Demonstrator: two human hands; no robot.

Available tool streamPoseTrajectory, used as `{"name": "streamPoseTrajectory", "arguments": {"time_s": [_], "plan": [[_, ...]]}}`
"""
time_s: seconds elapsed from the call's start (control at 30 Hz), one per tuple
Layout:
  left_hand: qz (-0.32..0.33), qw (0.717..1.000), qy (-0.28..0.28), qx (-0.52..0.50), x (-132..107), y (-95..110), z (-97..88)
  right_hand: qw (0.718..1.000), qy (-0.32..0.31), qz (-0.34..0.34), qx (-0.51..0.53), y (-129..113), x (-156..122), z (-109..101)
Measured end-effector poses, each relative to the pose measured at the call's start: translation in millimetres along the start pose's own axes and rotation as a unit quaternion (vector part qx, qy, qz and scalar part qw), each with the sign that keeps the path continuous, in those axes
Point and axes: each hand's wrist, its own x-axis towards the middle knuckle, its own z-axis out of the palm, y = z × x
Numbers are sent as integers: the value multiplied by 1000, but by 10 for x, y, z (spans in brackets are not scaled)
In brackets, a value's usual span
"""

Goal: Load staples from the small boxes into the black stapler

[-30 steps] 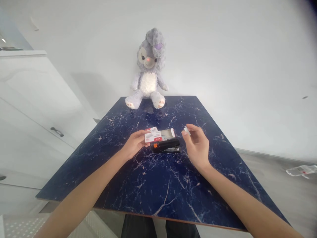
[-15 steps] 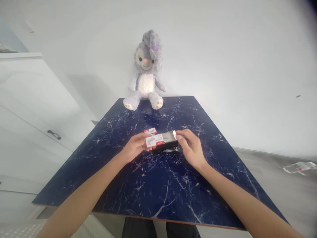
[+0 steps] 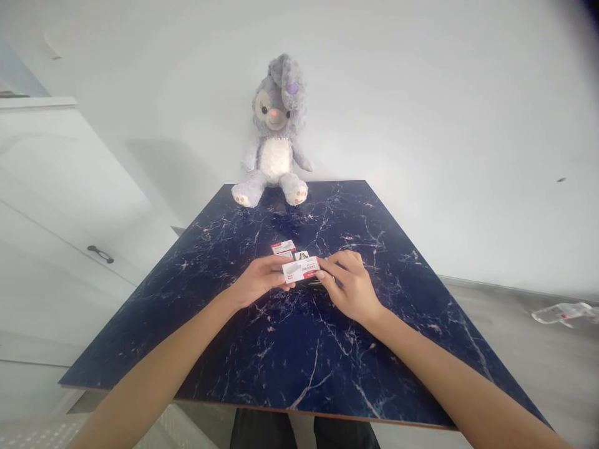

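Box between left hand and right hand, red-white label, print blurred

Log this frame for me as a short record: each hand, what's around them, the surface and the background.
left hand: holds the left end of a white-and-red box
right hand: fingertips at the box's right end; firmness of grip unclear
under the box: black stapler, mostly hidden
just beyond: second white-and-red carton
surface: dark blue marbled table
far edge: grey plush toy, seated
left side: white cabinet
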Motion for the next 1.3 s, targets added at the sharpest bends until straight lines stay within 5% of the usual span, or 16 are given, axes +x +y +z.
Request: {"name": "streamPoseTrajectory", "arguments": {"time_s": [0.13,0.37,0.53,0.6,0.7,0.8,0.87,1.07,1.3], "plan": [[9,999,51,-15,37,25,-30,1000,-7,8,-6,18,25,-54],[23,967,254,-26,138,122,-267,977,44,199,64,292,86,-69],[-81,955,196,207,101,206,-439,963,20,254,86,555,1,-65],[-60,910,162,376,61,239,-437,965,-31,243,89,611,-53,-108],[19,805,129,578,21,247,-374,965,-140,202,91,614,-95,-211],[88,726,142,667,26,204,-314,958,-229,150,92,561,-82,-281],[137,703,162,679,40,168,-296,959,-241,125,75,528,-71,-276],[238,735,122,624,42,99,-219,970,-220,99,38,524,-108,-178],[255,762,30,595,41,64,-108,969,-223,99,48,555,-110,-188]]}}
